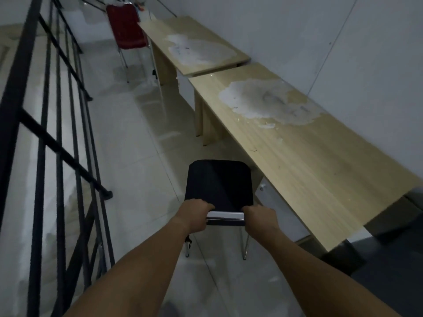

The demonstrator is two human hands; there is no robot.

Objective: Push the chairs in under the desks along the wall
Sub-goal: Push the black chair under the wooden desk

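A black chair with chrome legs stands on the tiled floor, just left of the near wooden desk. My left hand and my right hand both grip the chrome bar at the chair's near edge. The chair's right side sits close to the desk's front edge, outside the desk. Further back a red chair stands out in the aisle beside the far wooden desk. Both desks run along the white wall on the right.
A black metal railing lines the left side of the narrow aisle. Both desk tops have large worn white patches. A dark object sits at the near end of the near desk. Light floor tiles run between railing and desks.
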